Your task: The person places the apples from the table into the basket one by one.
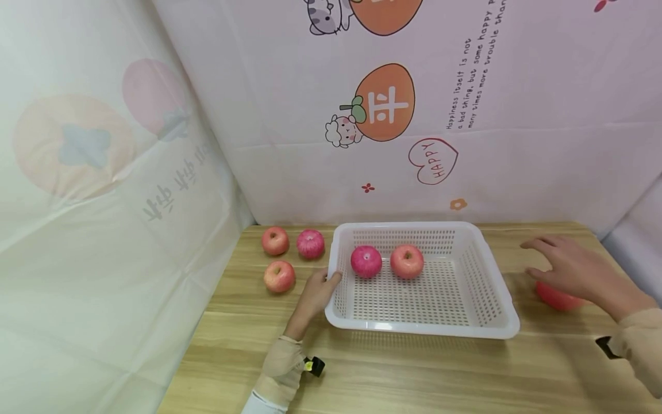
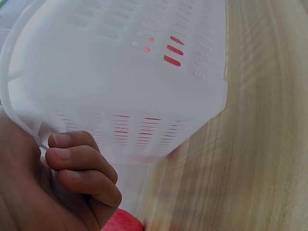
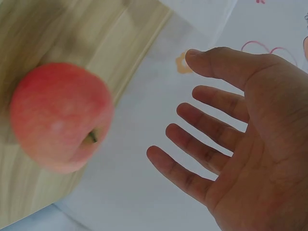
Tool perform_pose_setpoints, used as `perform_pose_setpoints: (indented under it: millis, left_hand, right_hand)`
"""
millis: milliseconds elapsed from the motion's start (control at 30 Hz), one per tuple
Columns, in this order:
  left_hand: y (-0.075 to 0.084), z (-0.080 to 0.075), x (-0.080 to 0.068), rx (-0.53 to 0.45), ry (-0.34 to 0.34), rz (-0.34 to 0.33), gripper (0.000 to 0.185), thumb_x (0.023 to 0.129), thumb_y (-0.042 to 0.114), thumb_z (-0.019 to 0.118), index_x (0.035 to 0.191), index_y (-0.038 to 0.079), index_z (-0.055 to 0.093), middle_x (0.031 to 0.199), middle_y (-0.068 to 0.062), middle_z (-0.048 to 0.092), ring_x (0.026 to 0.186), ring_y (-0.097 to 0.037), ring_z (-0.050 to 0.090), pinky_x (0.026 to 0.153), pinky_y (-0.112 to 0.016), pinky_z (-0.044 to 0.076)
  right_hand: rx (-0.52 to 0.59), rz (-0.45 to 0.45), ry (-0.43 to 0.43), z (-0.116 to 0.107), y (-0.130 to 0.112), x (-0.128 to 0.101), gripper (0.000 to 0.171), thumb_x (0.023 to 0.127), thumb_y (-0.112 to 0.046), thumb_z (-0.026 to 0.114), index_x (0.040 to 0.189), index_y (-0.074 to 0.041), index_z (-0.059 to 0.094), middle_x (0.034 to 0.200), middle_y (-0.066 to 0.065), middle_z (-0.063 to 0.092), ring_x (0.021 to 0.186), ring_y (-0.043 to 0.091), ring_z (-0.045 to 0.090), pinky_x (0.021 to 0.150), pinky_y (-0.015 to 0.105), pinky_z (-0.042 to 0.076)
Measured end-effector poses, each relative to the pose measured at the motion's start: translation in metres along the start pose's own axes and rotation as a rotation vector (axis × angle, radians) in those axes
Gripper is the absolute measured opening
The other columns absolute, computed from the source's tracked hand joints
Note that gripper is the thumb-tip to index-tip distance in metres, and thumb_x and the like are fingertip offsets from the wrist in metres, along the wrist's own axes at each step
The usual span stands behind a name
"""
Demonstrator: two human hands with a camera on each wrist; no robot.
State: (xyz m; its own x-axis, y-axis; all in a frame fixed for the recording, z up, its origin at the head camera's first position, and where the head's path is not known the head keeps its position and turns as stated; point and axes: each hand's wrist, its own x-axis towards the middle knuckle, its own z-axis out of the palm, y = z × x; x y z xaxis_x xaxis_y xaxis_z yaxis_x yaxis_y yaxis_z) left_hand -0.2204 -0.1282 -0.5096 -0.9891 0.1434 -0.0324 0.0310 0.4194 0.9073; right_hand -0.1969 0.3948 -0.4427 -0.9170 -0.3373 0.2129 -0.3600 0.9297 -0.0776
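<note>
A white perforated plastic basket [image 1: 421, 330] stands on the wooden table. In it lie a dark pink apple [image 1: 366, 262] and a lighter red apple [image 1: 407, 262], side by side toward the left. My left hand [image 1: 316, 293] grips the basket's left rim, and the left wrist view shows its fingers [image 2: 79, 159] curled beneath the edge. To the right of the basket, my right hand [image 1: 574, 270] hovers over a red apple [image 1: 559, 299], partly hiding it. In the right wrist view that hand's fingers are spread, apart from the apple [image 3: 60, 118].
Left of the basket on the table [image 1: 233, 339] are three more apples: a red one [image 1: 275, 240], a dark pink one [image 1: 311, 244] and a yellowish red one [image 1: 280, 276]. A printed cloth [image 1: 289, 167] hangs behind the table and another cloth [image 1: 103, 259] at the left.
</note>
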Motion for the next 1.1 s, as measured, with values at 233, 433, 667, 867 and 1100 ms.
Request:
perform_pose_setpoints:
  millis: [233,433,667,867,1100]
  left_hand:
    - [0.002,0.0,0.0,-0.004,0.001,-0.007,0.044,0.106,0.035,0.054,0.126,0.0,0.073,0.102,-0.018,0.079,0.08,-0.018,0.075,0.07,-0.032,0.063]
    - [0.002,0.001,0.0,-0.003,-0.003,-0.004,0.044,0.106,0.035,0.054,0.127,0.0,0.073,0.102,-0.018,0.079,0.08,-0.018,0.075,0.069,-0.031,0.062]
    - [0.003,0.0,0.0,0.002,0.002,-0.013,0.044,0.106,0.036,0.054,0.127,0.001,0.073,0.102,-0.018,0.079,0.08,-0.018,0.075,0.069,-0.031,0.062]
    - [0.004,0.0,-0.001,0.003,-0.001,-0.012,0.044,0.107,0.034,0.054,0.126,0.0,0.073,0.102,-0.018,0.079,0.08,-0.018,0.075,0.07,-0.031,0.062]
    - [0.002,0.0,-0.001,0.0,-0.004,-0.003,0.044,0.106,0.033,0.054,0.127,-0.001,0.072,0.102,-0.019,0.079,0.081,-0.018,0.075,0.069,-0.032,0.063]
  right_hand:
    - [0.0,0.09,-0.101,0.002,0.013,-0.013,0.054,0.085,-0.019,0.084,0.13,0.006,0.066,0.132,0.036,0.061,0.119,0.058,0.055,0.093,0.073,0.048]
    - [-0.007,0.114,-0.159,0.007,0.023,-0.02,0.053,0.089,-0.021,0.081,0.13,0.009,0.064,0.13,0.041,0.059,0.113,0.063,0.055,0.091,0.075,0.048]
    - [0.0,0.128,-0.176,0.016,0.03,-0.024,0.051,0.093,-0.021,0.079,0.128,0.012,0.064,0.129,0.042,0.058,0.109,0.065,0.055,0.091,0.073,0.048]
    - [0.011,0.116,-0.14,0.023,0.034,-0.028,0.05,0.089,-0.019,0.079,0.126,0.012,0.065,0.126,0.041,0.06,0.105,0.064,0.057,0.088,0.071,0.048]
    - [0.033,0.125,-0.156,0.027,0.037,-0.032,0.067,0.084,-0.034,0.087,0.128,0.011,0.063,0.128,0.041,0.058,0.107,0.065,0.055,0.088,0.072,0.048]
